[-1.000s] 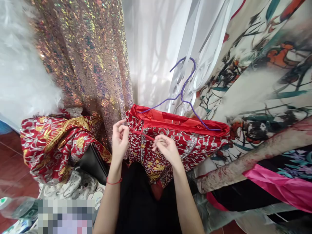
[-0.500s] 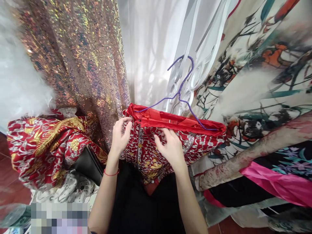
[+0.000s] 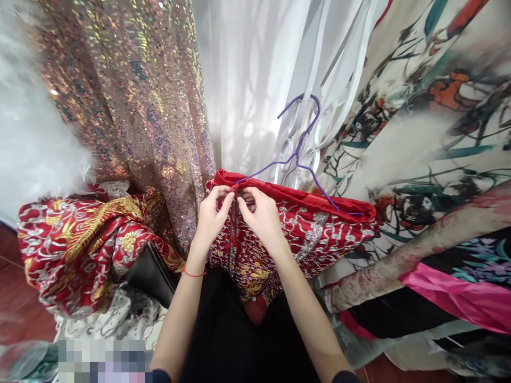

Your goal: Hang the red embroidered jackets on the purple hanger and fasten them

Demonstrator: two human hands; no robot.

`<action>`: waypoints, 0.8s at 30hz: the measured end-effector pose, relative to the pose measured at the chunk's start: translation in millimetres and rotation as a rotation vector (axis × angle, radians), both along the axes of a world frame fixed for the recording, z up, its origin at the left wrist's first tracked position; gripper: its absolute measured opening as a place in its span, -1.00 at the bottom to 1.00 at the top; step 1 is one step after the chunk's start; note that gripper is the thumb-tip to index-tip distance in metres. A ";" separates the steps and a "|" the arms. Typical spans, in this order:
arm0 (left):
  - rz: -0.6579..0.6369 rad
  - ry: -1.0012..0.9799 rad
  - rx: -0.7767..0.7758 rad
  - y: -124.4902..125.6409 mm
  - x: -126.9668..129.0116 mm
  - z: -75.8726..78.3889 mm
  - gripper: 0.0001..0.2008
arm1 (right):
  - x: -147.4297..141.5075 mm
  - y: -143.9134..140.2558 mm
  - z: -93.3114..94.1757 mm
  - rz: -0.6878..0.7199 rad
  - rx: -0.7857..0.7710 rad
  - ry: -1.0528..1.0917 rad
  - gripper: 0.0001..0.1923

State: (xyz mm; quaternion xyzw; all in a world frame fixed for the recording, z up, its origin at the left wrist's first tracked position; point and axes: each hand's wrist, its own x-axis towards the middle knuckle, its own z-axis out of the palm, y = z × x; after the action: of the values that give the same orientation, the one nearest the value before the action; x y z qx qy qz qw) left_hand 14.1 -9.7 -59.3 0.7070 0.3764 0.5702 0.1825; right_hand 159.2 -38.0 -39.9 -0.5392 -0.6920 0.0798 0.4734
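Note:
A red skirt [image 3: 303, 234] with silver and gold embroidery hangs from a purple wire hanger [image 3: 297, 154], whose ends sit inside its red satin waistband [image 3: 351, 208]. At the waistband's left end, my left hand [image 3: 215, 215] is closed in a pinch on the edge of the skirt. Right beside it, my right hand [image 3: 261, 213] pinches the same edge from the other side, thumbs nearly meeting. Between the fingertips shows a small dark red cord or fastening [image 3: 234, 192]; its exact form is partly hidden by the fingers.
To the left lies another red and gold embroidered garment [image 3: 80, 244], beside a black item [image 3: 149, 271]. Behind hang a sequinned cloth [image 3: 131, 106] and a white curtain [image 3: 239, 80]. A white scrollwork frame [image 3: 319, 122] stands near the hanger. Floral fabric [image 3: 399, 159] and a fabric roll [image 3: 383, 266] are right.
My right hand has moved left along the waistband to meet my left hand. Both now pinch at the skirt's left end. The waistband's front edge has been drawn up closer to the back.

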 end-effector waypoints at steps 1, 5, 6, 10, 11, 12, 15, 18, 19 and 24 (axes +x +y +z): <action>-0.016 -0.003 -0.002 1.4 -0.2 2.2 -0.84 | -4.7 2.6 0.6 -0.001 -0.045 0.021 -0.79; -0.014 0.058 0.050 5.6 -4.9 12.8 -0.88 | -22.0 14.0 5.5 -0.150 -0.154 -0.048 -0.79; -0.009 0.078 0.066 5.7 -6.5 14.6 -0.88 | -24.6 16.0 6.4 -0.196 -0.157 -0.082 -0.80; 0.014 0.138 0.070 5.6 -10.9 13.8 -0.88 | -21.0 16.7 5.6 -0.212 -0.105 -0.085 -0.84; 0.035 0.148 0.073 6.4 -11.2 12.2 -0.88 | -16.5 15.6 4.3 -0.180 -0.072 -0.043 -0.84; 0.060 0.157 0.081 7.8 -11.1 10.5 -0.88 | -11.0 14.3 2.9 -0.145 -0.035 0.010 -0.84; 0.125 0.172 0.120 13.4 -7.6 6.7 -0.89 | 7.0 11.8 -0.8 -0.044 0.055 0.164 -0.85; 0.118 0.142 0.111 17.3 -1.2 4.0 -0.89 | 18.6 12.4 -3.1 0.033 0.054 0.232 -0.86; 0.107 0.117 0.099 17.9 0.9 2.7 -0.89 | 20.5 13.2 -3.7 0.067 0.036 0.257 -0.86; 0.150 0.055 0.109 19.6 6.0 -4.1 -0.89 | 21.3 16.4 -6.3 0.107 0.014 0.308 -0.84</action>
State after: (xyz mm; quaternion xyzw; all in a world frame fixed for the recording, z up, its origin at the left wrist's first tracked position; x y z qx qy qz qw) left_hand 20.1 9.8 -63.4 0.7012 0.4016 0.5821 0.0903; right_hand 180.5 -21.6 -46.1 -0.4797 -0.6396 0.1818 0.5726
